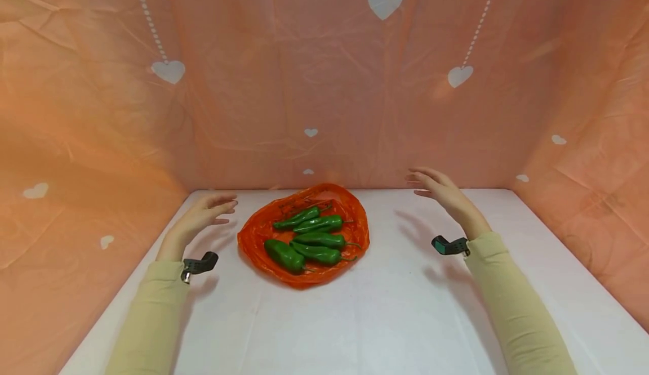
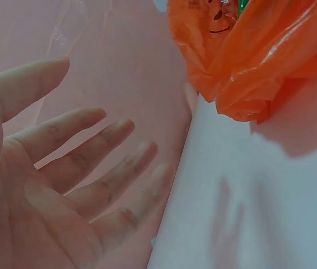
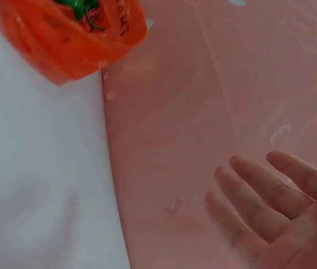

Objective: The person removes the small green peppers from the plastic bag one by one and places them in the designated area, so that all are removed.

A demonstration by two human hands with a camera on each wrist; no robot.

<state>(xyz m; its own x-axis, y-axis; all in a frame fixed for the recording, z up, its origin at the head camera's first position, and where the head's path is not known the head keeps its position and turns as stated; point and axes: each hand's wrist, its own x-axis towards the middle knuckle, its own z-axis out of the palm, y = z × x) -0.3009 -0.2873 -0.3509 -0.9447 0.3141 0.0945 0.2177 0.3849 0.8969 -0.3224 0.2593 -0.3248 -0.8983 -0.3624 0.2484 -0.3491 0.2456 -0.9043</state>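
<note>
Several green peppers (image 1: 318, 240) lie side by side in an orange plastic bag (image 1: 304, 282), whose rim is rolled open around them on the table. To the left of the bag hovers my left hand (image 1: 205, 215), fingers spread and holding nothing. My right hand (image 1: 441, 191) is held in the air on the bag's right side, farther from it, also with nothing in it. In the left wrist view the palm (image 2: 41, 207) and loosely extended fingers show beside the bag (image 2: 248, 73). The right wrist view has the relaxed fingers (image 3: 259, 196) well apart from the bag (image 3: 85, 53).
The white tabletop (image 1: 314, 330) carries the bag near its back edge. Pinkish-orange sheeting (image 1: 314, 82) printed with white hearts hangs behind and at both sides. A dark wrist device (image 1: 200, 263) sits at the left cuff, and another wrist device (image 1: 448, 245) at the right.
</note>
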